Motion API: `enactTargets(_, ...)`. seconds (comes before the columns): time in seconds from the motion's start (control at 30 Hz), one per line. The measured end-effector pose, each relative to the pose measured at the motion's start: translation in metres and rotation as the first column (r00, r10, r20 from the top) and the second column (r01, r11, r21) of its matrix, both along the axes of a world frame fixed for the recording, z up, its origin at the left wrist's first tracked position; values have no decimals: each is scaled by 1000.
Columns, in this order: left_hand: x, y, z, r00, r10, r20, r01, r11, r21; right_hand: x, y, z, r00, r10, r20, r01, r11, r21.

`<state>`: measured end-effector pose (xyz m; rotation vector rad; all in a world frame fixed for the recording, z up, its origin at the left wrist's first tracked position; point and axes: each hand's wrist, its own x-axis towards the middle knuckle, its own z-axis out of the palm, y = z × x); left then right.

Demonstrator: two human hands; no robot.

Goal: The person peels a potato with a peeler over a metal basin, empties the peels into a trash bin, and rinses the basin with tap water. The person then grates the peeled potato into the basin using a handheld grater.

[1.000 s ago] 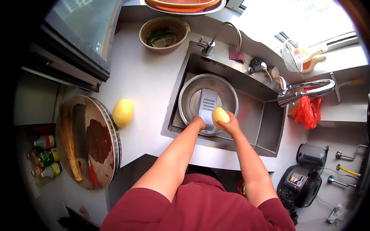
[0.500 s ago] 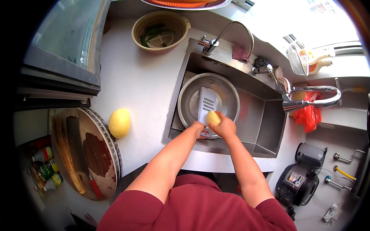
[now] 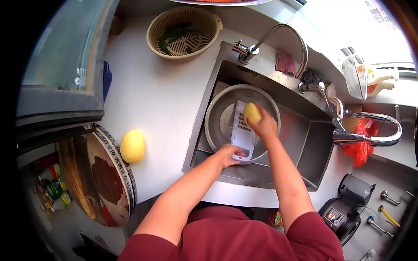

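My left hand point(image 3: 230, 156) is closed round the handle end of a white flat grater point(image 3: 243, 135). The grater slants over a round metal basin point(image 3: 212, 117) that sits in the sink. In my right hand point(image 3: 265, 125) is a peeled yellow potato point(image 3: 251, 113), resting against or just above the upper, holed part of the grater. A second, larger peeled potato point(image 3: 132, 146) lies on the counter to the left. Whether any shreds lie in the basin, I cannot make out.
The steel sink point(image 3: 300, 148) surrounds the basin, with a thin faucet point(image 3: 248, 53) and a larger curved faucet point(image 3: 348, 137) behind and right. A beige basket point(image 3: 185, 32) holding greens stands at the back. Round chopping boards point(image 3: 106, 174) lean at left; a red bag point(image 3: 360, 143) hangs right.
My right hand has moved the potato up the grater, away from my body, uncovering the lower part. The whole view has also shifted slightly.
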<state>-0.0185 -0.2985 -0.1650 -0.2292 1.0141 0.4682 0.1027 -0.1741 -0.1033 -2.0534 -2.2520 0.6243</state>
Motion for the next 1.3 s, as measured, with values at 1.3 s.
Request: enactTargets(1.3, 9, 0, 7, 934, 185, -305, -222, 971, -90, -3, -20, 48, 982, 61, 179, -22, 977, -213)
